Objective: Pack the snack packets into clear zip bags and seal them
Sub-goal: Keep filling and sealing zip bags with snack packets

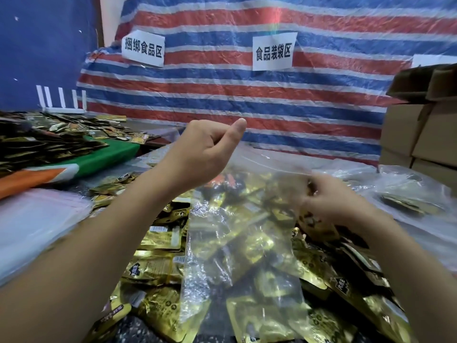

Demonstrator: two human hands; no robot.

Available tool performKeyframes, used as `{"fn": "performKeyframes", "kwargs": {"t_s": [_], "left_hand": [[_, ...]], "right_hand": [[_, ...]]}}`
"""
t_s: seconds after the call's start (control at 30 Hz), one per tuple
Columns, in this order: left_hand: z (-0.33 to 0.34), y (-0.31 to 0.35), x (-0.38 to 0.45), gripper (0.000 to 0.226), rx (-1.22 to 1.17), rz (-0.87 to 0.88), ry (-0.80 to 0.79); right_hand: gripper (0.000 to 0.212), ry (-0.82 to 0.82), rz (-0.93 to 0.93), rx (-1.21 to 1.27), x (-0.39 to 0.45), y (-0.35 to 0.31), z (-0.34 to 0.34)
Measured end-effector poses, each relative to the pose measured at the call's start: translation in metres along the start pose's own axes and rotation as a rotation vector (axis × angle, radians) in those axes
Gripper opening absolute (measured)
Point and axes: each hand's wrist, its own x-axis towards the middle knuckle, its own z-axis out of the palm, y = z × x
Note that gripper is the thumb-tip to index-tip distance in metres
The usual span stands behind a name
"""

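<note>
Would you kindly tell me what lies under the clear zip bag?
Gold snack packets show through the clear zip bag and spread around it. The table surface beneath them is covered, so it cannot be seen.

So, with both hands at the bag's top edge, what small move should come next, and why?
Probably spread the mouth of the clear zip bag wider. The left hand is raised and pinches its top edge, the right hand holds the other side, and gold snack packets lie loose beneath it. Whether any are inside yet is unclear.
</note>
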Motion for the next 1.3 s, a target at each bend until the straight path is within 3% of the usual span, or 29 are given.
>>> {"fn": "performKeyframes", "kwargs": {"t_s": [0.1, 0.17, 0.27, 0.4, 0.6, 0.73, 0.83, 0.97, 1.1, 1.2, 1.3], "left_hand": [[0.003, 0.003, -0.001, 0.059, -0.065, 0.007, -0.024], [0.007, 0.005, -0.003, 0.058, -0.080, 0.016, -0.038], [0.014, 0.006, -0.006, 0.056, -0.080, 0.012, -0.105], [0.017, 0.007, -0.007, 0.051, -0.052, 0.009, -0.164], [0.018, 0.008, -0.008, 0.051, -0.087, 0.009, -0.119], [0.017, 0.008, -0.007, 0.052, -0.106, -0.005, -0.064], [0.016, 0.008, -0.006, 0.052, -0.117, -0.014, -0.040], [0.018, 0.008, -0.007, 0.051, -0.108, -0.016, -0.063], [0.020, 0.010, -0.006, 0.038, -0.078, -0.003, -0.059], [0.014, 0.013, -0.004, 0.022, -0.237, -0.093, -0.084], [0.010, 0.012, -0.002, 0.035, -0.411, -0.238, -0.149]], "right_hand": [[0.015, 0.344, 0.038, 0.543, 0.003, -0.005, -0.022], [0.019, 0.419, 0.029, 0.938, 0.002, -0.011, -0.034], [0.037, 0.287, -0.033, 1.384, -0.004, -0.025, -0.045], [0.033, 0.101, -0.092, 1.556, -0.014, -0.043, -0.050], [0.020, -0.031, -0.270, 1.388, -0.017, -0.053, -0.039], [0.036, -0.079, -0.352, 0.973, -0.019, -0.047, -0.039], [0.036, -0.177, -0.369, 0.641, -0.024, -0.045, -0.041], [0.037, -0.285, -0.342, 0.377, -0.027, -0.051, -0.039], [0.035, -0.340, -0.347, 0.385, -0.031, -0.057, -0.036], [0.033, -0.286, -0.316, 0.408, -0.030, -0.055, -0.037], [0.032, -0.228, -0.301, 0.465, -0.028, -0.050, -0.040]]}}
